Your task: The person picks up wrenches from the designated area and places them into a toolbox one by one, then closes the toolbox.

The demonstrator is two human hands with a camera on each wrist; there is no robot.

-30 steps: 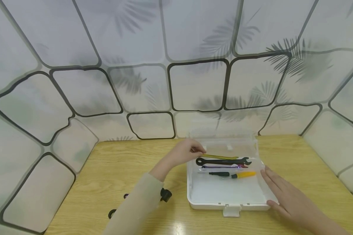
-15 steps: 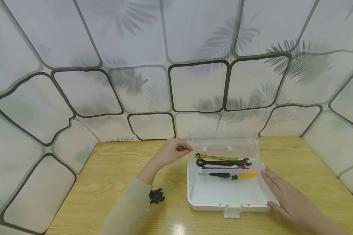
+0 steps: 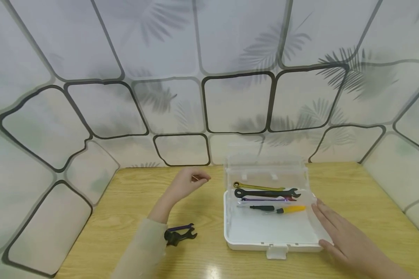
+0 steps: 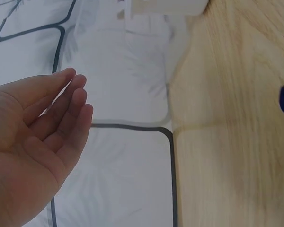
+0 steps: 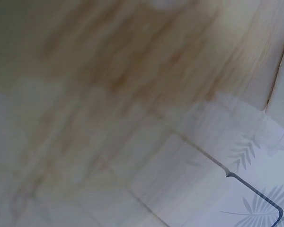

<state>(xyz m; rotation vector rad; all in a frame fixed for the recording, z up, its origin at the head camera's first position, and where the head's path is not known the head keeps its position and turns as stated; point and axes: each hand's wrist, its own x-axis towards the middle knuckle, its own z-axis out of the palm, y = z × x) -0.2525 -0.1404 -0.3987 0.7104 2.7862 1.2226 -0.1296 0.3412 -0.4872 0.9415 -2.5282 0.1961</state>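
Note:
In the head view, my left hand (image 3: 186, 184) hovers left of a white plastic box (image 3: 274, 232), fingers loosely bent and holding nothing. Its palm and bent fingers also show in the left wrist view. My right hand (image 3: 345, 238) rests with fairly straight fingers against the box's right side. A gold wrench (image 3: 260, 186), a black wrench (image 3: 267, 193) and a purple wrench (image 3: 263, 199) lie side by side toward the back, with a red one partly hidden. Before them lie a black-handled screwdriver (image 3: 262, 208) and a yellow-handled screwdriver (image 3: 293, 209).
The clear lid (image 3: 265, 164) stands raised at the back of the box, and a latch (image 3: 276, 252) hangs at its front. Left on the wooden table (image 3: 209, 217), a purple wrench (image 3: 181, 228) and black tools (image 3: 185, 235) lie partly behind my left sleeve (image 3: 143, 244). A patterned backdrop (image 3: 181, 151) encloses the table.
My left hand has let go of the gold wrench's end and moved left, away from the box. More of the tools on the table now show. The right hand stays put.

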